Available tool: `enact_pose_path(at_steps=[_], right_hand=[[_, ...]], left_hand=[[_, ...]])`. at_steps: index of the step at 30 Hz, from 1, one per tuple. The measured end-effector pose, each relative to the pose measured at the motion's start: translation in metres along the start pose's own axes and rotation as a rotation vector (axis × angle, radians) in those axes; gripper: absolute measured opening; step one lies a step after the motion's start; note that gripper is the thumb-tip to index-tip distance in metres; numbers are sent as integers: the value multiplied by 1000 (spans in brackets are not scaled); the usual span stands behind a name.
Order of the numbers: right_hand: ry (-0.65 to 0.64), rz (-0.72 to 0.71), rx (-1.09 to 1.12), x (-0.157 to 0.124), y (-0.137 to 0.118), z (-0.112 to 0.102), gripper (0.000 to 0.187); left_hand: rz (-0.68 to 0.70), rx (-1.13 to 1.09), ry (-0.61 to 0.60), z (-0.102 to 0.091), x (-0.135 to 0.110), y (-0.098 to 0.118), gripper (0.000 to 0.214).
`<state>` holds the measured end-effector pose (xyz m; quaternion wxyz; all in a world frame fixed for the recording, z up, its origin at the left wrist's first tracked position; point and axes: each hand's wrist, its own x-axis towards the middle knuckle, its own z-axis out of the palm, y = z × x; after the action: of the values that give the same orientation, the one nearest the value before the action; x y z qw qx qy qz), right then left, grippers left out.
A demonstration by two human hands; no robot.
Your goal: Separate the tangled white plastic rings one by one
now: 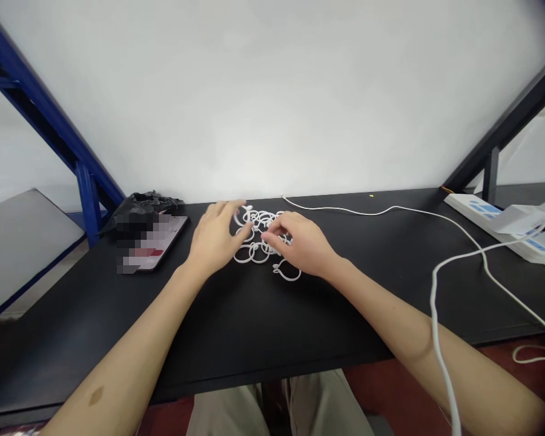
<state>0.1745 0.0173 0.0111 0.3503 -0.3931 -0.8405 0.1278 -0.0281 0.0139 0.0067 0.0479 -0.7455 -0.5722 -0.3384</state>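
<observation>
Far left: blue metal frame [49, 121] slanting up the white wall, painted and smooth; a flat grey board [22, 242] sitting below it.

Black crumpled bundle [140, 206], creased and slightly glossy, lying at the back edge of the black table [254, 339]. A phone [157, 242] is lying just in front of it, screen up.

Left hand [215, 239] is resting palm down at the left edge of the white rings [255, 249]. Its fingers are loosely spread and nearly straight, tips touching the outer loops, gripping nothing.

The rings are sitting mid-table near the back edge, between both hands. They are thin, round, hard-looking loops, probably plastic. Some are overlapping and seem hooked into one another.

Right hand [302, 242] is curling over the right side of the pile. Thumb and forefinger are narrowing to a pinch on one loop, as far as can be told.

Judgement: handling this well probably means the flat hand pinning the pile while the pinch works one loop at a time. Slow lifts and slight turns should suit it, since smooth loops slide and snag on their neighbours.

White cable [390, 210] is snaking along the matte tabletop. A second white cord [436, 290] is draping over the right forearm and is worth minding.

Far right: white power strip [481, 212] with blue markings, and folded white paper [522, 218] lying on it.
</observation>
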Motion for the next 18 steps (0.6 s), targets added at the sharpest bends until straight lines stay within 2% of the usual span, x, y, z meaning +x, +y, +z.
enact_pose_path(at_steps=[4,7,10,14,18], right_hand=[[-242,-155,-194,1,2,-8,30],[-291,-199,-195,1,2,-15,35],[-302,-218,-176,1,0,-21,39],[-424,-220,-205,1,0,-22,41],[-495,-206,-219,1,2,-18,24]], left_hand=[[-250,179,3,2,5,-21,47],[-352,295,-66,4,5,-31,51],[-392,369,-136,6,4,-35,53],[-418,414,-186,9,2,-38,54],[-412,414,-154,11,1,-40,53]])
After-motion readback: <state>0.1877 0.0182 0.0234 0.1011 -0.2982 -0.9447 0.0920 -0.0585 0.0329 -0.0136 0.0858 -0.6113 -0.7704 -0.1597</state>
